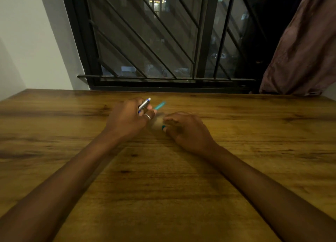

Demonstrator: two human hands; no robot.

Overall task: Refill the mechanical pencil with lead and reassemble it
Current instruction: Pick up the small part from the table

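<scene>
My left hand is closed around a silver mechanical pencil with blue ends, its top sticking up past my fingers. The same hand's fingertips also pinch a teal lead tube that points up and to the right, blurred. My right hand rests knuckles-up on the wooden table just right of the left hand. A small teal piece, perhaps the tube's cap, shows at its fingertips; how it is held is hidden.
A barred dark window runs along the table's far edge. A brownish curtain hangs at the back right, and a white wall stands at the left. Both my forearms lie across the table.
</scene>
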